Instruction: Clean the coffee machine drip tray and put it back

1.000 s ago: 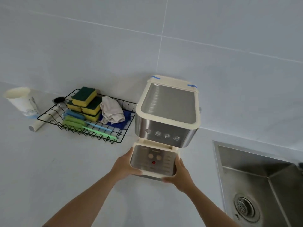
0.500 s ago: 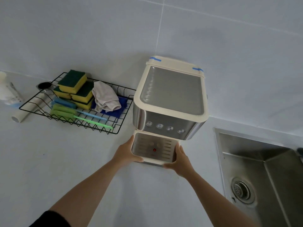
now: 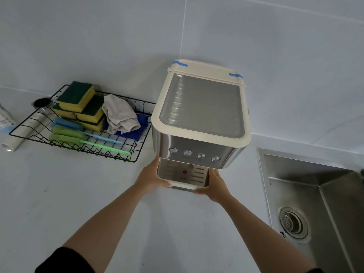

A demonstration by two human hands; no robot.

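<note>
A cream and steel coffee machine stands on the white counter against the tiled wall. Its drip tray, cream-rimmed with a slotted steel grate and a red float, sits at the machine's base, mostly tucked under the button panel. My left hand grips the tray's left side with the thumb over the front rim. On the tray's right side and front corner my right hand holds it.
A black wire basket to the left holds yellow-green sponges, a grey cloth, a blue cloth and green and blue brushes. A steel sink with a drain lies to the right. A white roll lies beside the basket.
The drip tray has slid further in under the machine, with both hands still on its sides. The view has moved closer and lower over the machine.
</note>
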